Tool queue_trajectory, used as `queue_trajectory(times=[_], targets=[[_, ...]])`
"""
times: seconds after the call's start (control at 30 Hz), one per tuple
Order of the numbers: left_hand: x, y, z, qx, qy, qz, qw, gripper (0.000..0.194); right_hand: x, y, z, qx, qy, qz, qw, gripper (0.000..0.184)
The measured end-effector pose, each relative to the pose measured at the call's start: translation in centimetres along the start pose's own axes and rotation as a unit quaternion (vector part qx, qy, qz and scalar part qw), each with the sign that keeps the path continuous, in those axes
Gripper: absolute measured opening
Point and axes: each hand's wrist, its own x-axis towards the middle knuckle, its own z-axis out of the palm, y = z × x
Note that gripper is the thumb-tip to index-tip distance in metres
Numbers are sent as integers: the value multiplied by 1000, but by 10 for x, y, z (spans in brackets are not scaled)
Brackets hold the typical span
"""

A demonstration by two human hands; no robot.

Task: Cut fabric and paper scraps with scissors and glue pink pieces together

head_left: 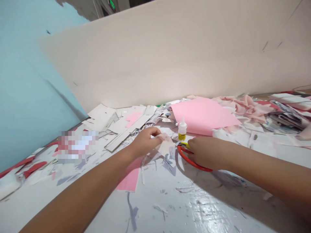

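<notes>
My left hand [147,141] pinches a thin whitish patterned scrap [166,144] between thumb and fingers. Close on its right, my right hand [200,150] is closed around a pair of scissors [190,161] with a red looped handle and a yellow part near the fingers. The blades point toward the scrap, though whether they touch it I cannot tell. Just behind the scissors stands a small clear squeeze bottle [181,133] with a yellow label and a nozzle top. Partly under my left forearm lies a pink strip [130,179].
A large pink sheet [204,115] lies behind the bottle. White card pieces [103,116] are piled at the back left, and crumpled pale pink cloth [250,105] at the back right. Small cuttings litter the white tabletop [175,207]. A beige panel [170,55] rises behind.
</notes>
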Motion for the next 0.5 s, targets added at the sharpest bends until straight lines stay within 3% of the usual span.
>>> queue_trajectory(times=[0.13,0.27,0.3,0.37,0.43,0.5], targets=[[4,9,-15,-256,21,-84,963,10,5,-1,4,-55,-31,85,994,27],[3,21,-25,-330,-13,-66,942,9,3,-3,2,-50,5,85,995,18],[1,26,-26,-324,-33,-54,944,7,0,-4,1,-38,40,58,997,18],[-3,34,-28,-304,-67,-30,950,6,-6,-8,-1,21,126,-43,991,39],[-7,41,-27,-282,-86,-18,955,8,-9,-11,-1,126,181,-148,964,56],[-9,44,-25,-262,-91,-15,961,11,-8,-12,2,252,177,-176,935,45]])
